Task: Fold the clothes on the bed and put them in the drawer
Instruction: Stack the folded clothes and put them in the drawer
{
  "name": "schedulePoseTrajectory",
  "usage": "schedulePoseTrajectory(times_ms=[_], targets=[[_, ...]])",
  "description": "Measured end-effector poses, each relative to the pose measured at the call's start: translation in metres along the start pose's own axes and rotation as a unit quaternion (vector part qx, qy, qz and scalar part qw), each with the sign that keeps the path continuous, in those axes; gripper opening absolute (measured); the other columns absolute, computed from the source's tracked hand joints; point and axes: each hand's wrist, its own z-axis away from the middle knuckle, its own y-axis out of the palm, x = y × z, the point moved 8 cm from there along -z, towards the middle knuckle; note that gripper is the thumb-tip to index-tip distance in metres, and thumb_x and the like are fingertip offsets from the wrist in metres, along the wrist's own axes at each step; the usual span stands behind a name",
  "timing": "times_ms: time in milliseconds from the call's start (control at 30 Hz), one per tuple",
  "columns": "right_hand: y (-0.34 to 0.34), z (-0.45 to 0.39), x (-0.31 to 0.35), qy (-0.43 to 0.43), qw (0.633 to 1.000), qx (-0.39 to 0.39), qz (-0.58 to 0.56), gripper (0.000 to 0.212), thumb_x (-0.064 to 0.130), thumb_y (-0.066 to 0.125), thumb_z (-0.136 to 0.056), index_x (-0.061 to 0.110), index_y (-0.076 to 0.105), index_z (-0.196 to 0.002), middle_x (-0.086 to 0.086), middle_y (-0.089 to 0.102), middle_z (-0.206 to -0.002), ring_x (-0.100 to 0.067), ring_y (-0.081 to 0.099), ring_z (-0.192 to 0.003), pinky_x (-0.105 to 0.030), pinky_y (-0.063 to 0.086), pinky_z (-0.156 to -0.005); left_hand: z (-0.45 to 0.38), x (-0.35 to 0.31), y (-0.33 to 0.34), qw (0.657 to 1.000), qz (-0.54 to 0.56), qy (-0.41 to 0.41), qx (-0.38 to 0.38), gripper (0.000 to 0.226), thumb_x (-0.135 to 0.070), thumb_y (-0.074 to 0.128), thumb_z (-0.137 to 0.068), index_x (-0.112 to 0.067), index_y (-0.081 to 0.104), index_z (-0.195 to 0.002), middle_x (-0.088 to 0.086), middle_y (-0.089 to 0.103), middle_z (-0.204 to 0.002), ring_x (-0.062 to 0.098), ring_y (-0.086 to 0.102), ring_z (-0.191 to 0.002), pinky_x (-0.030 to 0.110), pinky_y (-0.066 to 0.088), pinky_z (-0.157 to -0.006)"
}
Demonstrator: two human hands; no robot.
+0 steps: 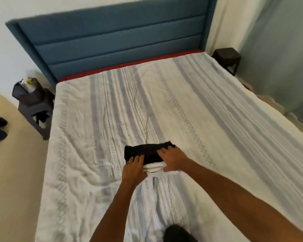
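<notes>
**Soft pile, two hands**

The black top [148, 151] lies folded on a white one [154, 167], on the bed [217, 119] between both hands. The left hand [134, 169] and right hand [171, 160] press flat on the pile, fingers spread, maybe curling under its sides; blur hides that. The pile is light, soft and floppy, so lift from underneath. The bed is bare beyond the hands. No drawer shows.

1. Your folded stack [148, 154] sits on the bed [208, 119], near its foot.
2. Your left hand [134, 169] and right hand [172, 158] flank it.
3. The headboard [112, 41] stands behind; a stool [34, 109] left, a side table [228, 57] right.
</notes>
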Motion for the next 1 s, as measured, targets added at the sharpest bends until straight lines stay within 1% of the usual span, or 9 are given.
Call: schedulePoseTrajectory(times_ms=[133, 200, 300, 500, 567, 667, 733, 867, 1000], targets=[[-0.024, 0.093, 0.027, 0.012, 0.999, -0.043, 0.008, 0.092, 0.054, 0.071, -0.079, 0.014, 0.032, -0.152, -0.009, 0.050, -0.141, -0.034, 0.055, -0.114, -0.041, 0.046, -0.085, 0.078, -0.041, -0.030, 0.998, -0.032, 0.043, -0.033, 0.080, -0.033, 0.087, -0.048, -0.010, 0.063, -0.120, 0.007, 0.069, -0.101, 0.031, 0.068, -0.089, 0.047, 0.058, -0.078], [-0.024, 0.130, 0.039, 0.019, 0.998, -0.058, 0.003, 0.091, 0.052, 0.074, -0.076, 0.015, 0.035, -0.149, -0.009, 0.052, -0.137, -0.033, 0.056, -0.110, -0.040, 0.044, -0.080, 0.103, -0.056, -0.036, 0.997, -0.024, 0.063, -0.049, 0.083, -0.032, 0.089, -0.044, -0.009, 0.062, -0.119, 0.008, 0.069, -0.100, 0.033, 0.068, -0.088, 0.046, 0.059, -0.075], [-0.014, 0.198, 0.038, 0.074, 0.995, -0.069, -0.024, 0.087, 0.051, 0.075, -0.075, 0.015, 0.038, -0.145, -0.009, 0.054, -0.133, -0.033, 0.056, -0.107, -0.040, 0.044, -0.076, 0.135, -0.095, -0.040, 0.994, -0.013, 0.100, -0.041, 0.086, -0.033, 0.091, -0.038, -0.011, 0.062, -0.116, 0.006, 0.070, -0.098, 0.035, 0.070, -0.087, 0.042, 0.061, -0.064], [0.029, 0.345, 0.003, 0.226, 0.967, -0.096, -0.071, 0.091, 0.050, 0.073, -0.078, 0.013, 0.032, -0.151, -0.011, 0.052, -0.136, -0.036, 0.055, -0.109, -0.040, 0.044, -0.072, 0.172, -0.224, -0.037, 0.964, -0.062, 0.258, -0.035, 0.087, -0.037, 0.093, -0.043, -0.011, 0.062, -0.119, 0.010, 0.069, -0.108, 0.040, 0.068, -0.097, 0.045, 0.061, -0.072], [0.048, 0.405, -0.017, 0.289, 0.948, -0.099, -0.088, 0.090, 0.050, 0.073, -0.077, 0.013, 0.033, -0.150, -0.010, 0.054, -0.134, -0.035, 0.056, -0.107, -0.041, 0.047, -0.071, 0.186, -0.286, -0.031, 0.941, -0.070, 0.329, -0.029, 0.086, -0.033, 0.092, -0.044, -0.009, 0.062, -0.121, 0.013, 0.069, -0.110, 0.043, 0.067, -0.098, 0.047, 0.060, -0.075], [0.079, 0.500, -0.044, 0.380, 0.914, -0.103, -0.100, 0.092, 0.051, 0.072, -0.074, 0.015, 0.035, -0.150, -0.008, 0.055, -0.134, -0.035, 0.057, -0.105, -0.040, 0.047, -0.068, 0.208, -0.382, -0.019, 0.903, -0.079, 0.420, -0.028, 0.092, -0.029, 0.092, -0.043, -0.010, 0.055, -0.126, 0.016, 0.067, -0.114, 0.046, 0.065, -0.101, 0.050, 0.058, -0.081], [0.104, 0.565, -0.060, 0.446, 0.882, -0.101, -0.111, 0.093, 0.054, 0.073, -0.071, 0.016, 0.037, -0.149, -0.006, 0.057, -0.132, -0.034, 0.058, -0.102, -0.040, 0.050, -0.065, 0.230, -0.452, -0.011, 0.871, -0.088, 0.481, -0.040, 0.094, -0.028, 0.093, -0.041, -0.010, 0.057, -0.126, 0.016, 0.066, -0.116, 0.046, 0.064, -0.103, 0.050, 0.057, -0.084], [0.144, 0.702, -0.074, 0.573, 0.801, -0.110, -0.131, 0.091, 0.055, 0.079, -0.059, 0.016, 0.053, -0.137, -0.002, 0.066, -0.117, -0.030, 0.063, -0.085, -0.038, 0.053, -0.049, 0.295, -0.588, -0.004, 0.804, -0.098, 0.584, -0.051, 0.085, -0.020, 0.090, -0.045, -0.009, 0.063, -0.124, 0.016, 0.066, -0.118, 0.045, 0.063, -0.107, 0.048, 0.055, -0.088], [0.184, 0.816, -0.069, 0.653, 0.734, -0.130, -0.134, 0.088, 0.058, 0.075, -0.058, 0.018, 0.053, -0.133, 0.000, 0.065, -0.113, -0.028, 0.064, -0.083, -0.035, 0.052, -0.045, 0.367, -0.688, 0.015, 0.733, -0.104, 0.670, -0.052, 0.084, -0.019, 0.088, -0.050, -0.010, 0.061, -0.129, 0.016, 0.064, -0.124, 0.045, 0.061, -0.112, 0.050, 0.053, -0.092]])
